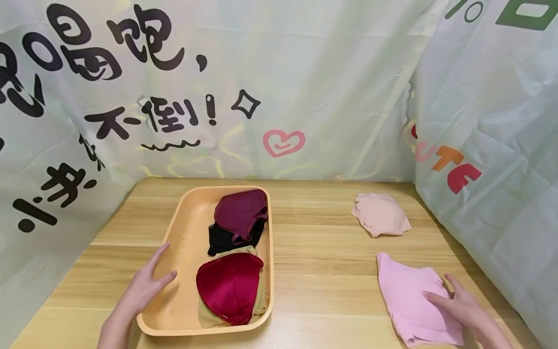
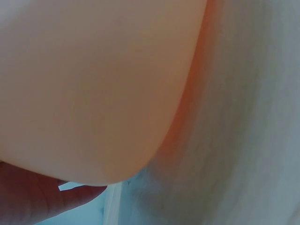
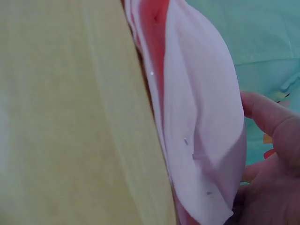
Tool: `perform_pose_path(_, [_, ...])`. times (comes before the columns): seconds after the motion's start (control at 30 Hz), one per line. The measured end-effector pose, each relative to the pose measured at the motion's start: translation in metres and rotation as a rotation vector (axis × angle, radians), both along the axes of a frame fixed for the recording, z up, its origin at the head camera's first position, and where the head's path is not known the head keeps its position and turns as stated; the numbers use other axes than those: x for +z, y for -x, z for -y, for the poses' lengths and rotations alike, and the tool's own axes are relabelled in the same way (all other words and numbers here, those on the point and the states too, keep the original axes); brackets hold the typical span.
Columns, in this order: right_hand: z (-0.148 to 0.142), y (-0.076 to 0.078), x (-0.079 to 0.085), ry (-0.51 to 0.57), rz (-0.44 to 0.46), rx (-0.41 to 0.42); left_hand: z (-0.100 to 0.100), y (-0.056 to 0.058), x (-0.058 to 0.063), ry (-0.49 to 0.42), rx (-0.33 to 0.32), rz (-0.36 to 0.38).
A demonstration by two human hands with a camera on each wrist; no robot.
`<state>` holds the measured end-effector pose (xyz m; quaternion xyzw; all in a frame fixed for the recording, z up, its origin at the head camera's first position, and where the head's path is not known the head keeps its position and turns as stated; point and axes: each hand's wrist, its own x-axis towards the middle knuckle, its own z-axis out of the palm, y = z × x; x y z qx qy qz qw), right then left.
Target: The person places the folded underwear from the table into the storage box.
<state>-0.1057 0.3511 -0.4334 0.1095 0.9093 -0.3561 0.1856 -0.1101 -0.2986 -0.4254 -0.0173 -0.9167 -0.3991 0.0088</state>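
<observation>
At the left side of an orange plastic tray (image 1: pixel 185 252) is my left hand (image 1: pixel 141 288), with its fingers and thumb spread over the rim. The left wrist view shows that hand (image 2: pixel 35 194) beside the tray's wall (image 2: pixel 103 103), only partly visible. My right hand (image 1: pixel 464 303) rests at the right side of a folded pink bra (image 1: pixel 416 300) lying on the table. In the right wrist view, the thumb (image 3: pixel 262 110) touches the pink bra's (image 3: pixel 211 93) smooth outer layer; the other fingers are partly hidden.
Along the tray's right side lie a folded crimson satin bra (image 1: pixel 231 286) on beige fabric (image 1: pixel 209 315), and a purple garment (image 1: pixel 240 213) over a black one (image 1: pixel 218 240). A pale pink folded garment (image 1: pixel 381 214) sits farther back on the wooden table (image 1: pixel 314 271). Printed curtains (image 1: pixel 340 97) enclose the table.
</observation>
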Motion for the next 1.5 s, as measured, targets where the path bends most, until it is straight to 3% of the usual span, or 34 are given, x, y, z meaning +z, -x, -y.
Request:
perform_pose_path(0.57, [0.011, -0.007, 0.003, 0.160, -0.171, -0.053, 0.000, -0.001, 0.000, -0.004, -0.001, 0.000])
perform_pose_path(0.7, [0.014, -0.009, 0.000, 0.255, -0.254, -0.081, 0.000, -0.001, 0.000, 0.005, 0.001, 0.003])
perform_pose_path(0.83, [0.018, -0.010, -0.003, 0.461, -0.341, -0.110, 0.000, -0.001, 0.000, 0.000, 0.001, -0.002])
perform_pose_path(0.93, [0.022, -0.009, -0.003, 0.638, -0.306, -0.135, 0.000, -0.001, 0.000, -0.006, 0.003, 0.000])
perform_pose_path(1.03, [0.025, -0.009, -0.002, 0.739, -0.229, -0.156, 0.001, -0.001, 0.000, -0.007, 0.004, 0.000])
perform_pose_path(1.27, [0.033, -0.005, 0.005, 0.847, -0.204, -0.111, 0.001, -0.001, 0.001, -0.004, 0.002, -0.014])
perform_pose_path(1.5, [0.040, 0.001, 0.018, 0.869, -0.224, -0.059, 0.000, -0.001, -0.001, -0.003, 0.003, -0.015])
